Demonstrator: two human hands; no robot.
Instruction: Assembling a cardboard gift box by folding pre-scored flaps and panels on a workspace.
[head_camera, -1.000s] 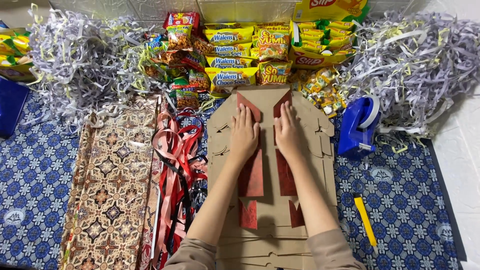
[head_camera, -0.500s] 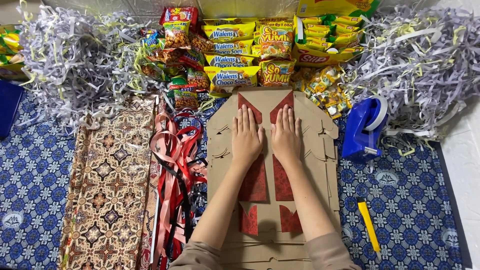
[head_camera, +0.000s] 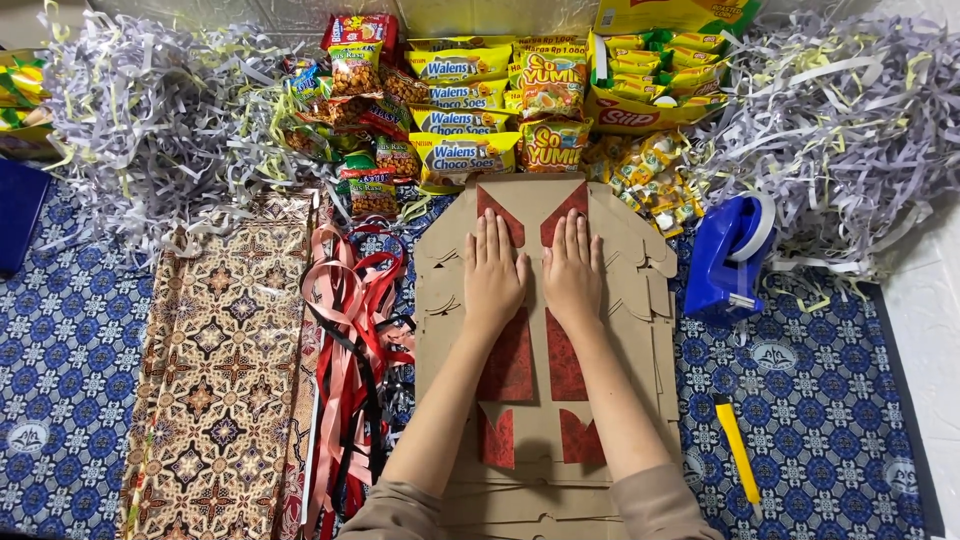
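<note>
A stack of flat brown cardboard box blanks (head_camera: 640, 330) with red printed panels lies in front of me on a blue patterned cloth. My left hand (head_camera: 492, 272) rests palm down on the top blank, fingers stretched toward the far edge. Right beside it my right hand (head_camera: 572, 272) lies flat in the same way. Both hands press on the cardboard and hold nothing.
A bundle of red and pink ribbons (head_camera: 352, 340) and a patterned batik sheet (head_camera: 215, 370) lie to the left. Snack packets (head_camera: 465, 110) are heaped at the back, between piles of shredded paper (head_camera: 150, 130). A blue tape dispenser (head_camera: 732, 258) and a yellow cutter (head_camera: 738, 448) sit to the right.
Both hands have slid a little toward me along the cardboard and drawn closer together. The view has shifted slightly.
</note>
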